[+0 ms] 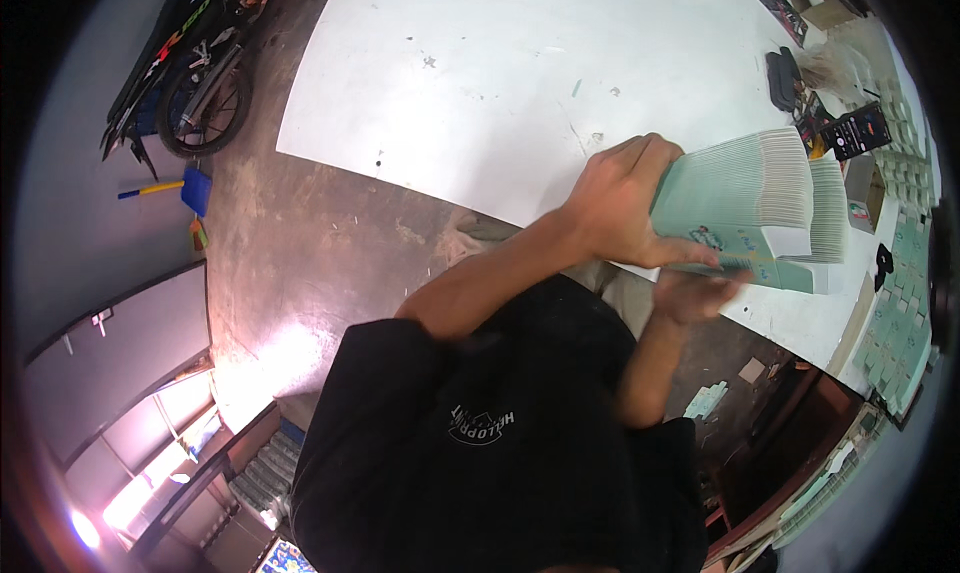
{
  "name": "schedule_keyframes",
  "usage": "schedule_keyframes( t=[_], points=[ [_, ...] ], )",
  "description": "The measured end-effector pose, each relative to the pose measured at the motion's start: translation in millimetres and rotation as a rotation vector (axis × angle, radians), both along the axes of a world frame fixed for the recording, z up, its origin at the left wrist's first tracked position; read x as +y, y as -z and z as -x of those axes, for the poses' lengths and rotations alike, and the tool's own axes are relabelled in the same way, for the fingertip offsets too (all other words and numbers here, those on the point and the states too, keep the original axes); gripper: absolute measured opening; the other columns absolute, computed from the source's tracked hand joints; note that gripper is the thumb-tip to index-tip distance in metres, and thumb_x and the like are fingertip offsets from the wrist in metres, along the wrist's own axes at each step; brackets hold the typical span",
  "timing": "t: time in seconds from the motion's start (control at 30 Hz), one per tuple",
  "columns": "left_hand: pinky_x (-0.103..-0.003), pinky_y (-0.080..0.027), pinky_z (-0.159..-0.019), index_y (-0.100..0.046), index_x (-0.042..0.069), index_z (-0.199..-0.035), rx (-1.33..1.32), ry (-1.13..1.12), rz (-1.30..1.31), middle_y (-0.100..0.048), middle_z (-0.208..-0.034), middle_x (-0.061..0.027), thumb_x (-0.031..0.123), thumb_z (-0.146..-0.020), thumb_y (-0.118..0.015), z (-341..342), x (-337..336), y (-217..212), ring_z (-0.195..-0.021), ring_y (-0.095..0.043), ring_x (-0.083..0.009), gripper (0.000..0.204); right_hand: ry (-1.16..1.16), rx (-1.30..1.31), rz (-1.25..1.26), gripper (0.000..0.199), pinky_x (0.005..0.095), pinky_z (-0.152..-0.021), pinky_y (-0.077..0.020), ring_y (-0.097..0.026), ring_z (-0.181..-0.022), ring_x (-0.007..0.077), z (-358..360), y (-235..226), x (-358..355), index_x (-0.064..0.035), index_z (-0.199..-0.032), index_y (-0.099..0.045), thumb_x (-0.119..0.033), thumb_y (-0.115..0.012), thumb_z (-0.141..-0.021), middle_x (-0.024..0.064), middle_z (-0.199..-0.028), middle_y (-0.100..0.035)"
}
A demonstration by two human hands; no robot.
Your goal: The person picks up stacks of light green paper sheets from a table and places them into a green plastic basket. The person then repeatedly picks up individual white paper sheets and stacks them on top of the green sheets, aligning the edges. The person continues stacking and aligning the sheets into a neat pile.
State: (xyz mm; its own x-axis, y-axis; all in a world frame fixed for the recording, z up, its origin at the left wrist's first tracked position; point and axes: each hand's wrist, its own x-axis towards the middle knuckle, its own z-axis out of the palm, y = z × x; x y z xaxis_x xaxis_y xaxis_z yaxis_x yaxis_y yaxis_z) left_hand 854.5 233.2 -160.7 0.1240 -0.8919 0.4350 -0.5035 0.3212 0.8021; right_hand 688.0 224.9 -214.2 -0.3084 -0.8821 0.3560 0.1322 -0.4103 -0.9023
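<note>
A thick stack of pale green flat-folded cartons stands on edge at the right of the white table, its layered white edges facing right. My left hand is closed around the left end of this stack, with the thumb along the near face. Under the near lower edge, my right hand grips the stack; it is slightly blurred and its fingertips are partly hidden. A second row of the same green cartons sits right behind the stack, touching it or very close.
Beyond the stack on the white table lie a dark case, black printed packages and clear plastic wrap. Many more green cartons line the right side. A bicycle and a blue dustpan are at the far left.
</note>
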Motion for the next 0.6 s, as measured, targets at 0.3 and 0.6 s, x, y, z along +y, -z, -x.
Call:
schedule_keyframes(
  t=[0.3, 0.6],
  points=[
    [-0.042, -0.056, -0.071, -0.061, -0.002, -0.108, -0.095, -0.090, 0.209, -0.065, -0.090, -0.0165, 0.070, -0.063, -0.090, 6, -2, 11, -0.076, -0.067, -0.0356, 0.090, -0.062, -0.257, -0.136, 0.080, 0.0513, -0.115, -0.0452, -0.053, -0.137, 0.0317, 4, -34, -53, -0.0019, -0.154, -0.042, -0.066, -0.028, -0.109, 0.0163, -0.151, -0.052],
    [-0.043, -0.061, -0.078, -0.067, -0.003, -0.115, -0.490, -0.431, -0.278, -0.073, -0.101, -0.0196, 0.056, -0.071, -0.094, -166, 50, -2, -0.087, -0.075, -0.0336, 0.078, -0.614, 0.469, -0.317, 0.080, 0.0492, -0.121, -0.0327, -0.044, -0.146, 0.0314, -44, 12, -62, 0.0027, -0.160, -0.033, -0.046, -0.060, -0.102, 0.0222, -0.150, -0.051]
  ],
)
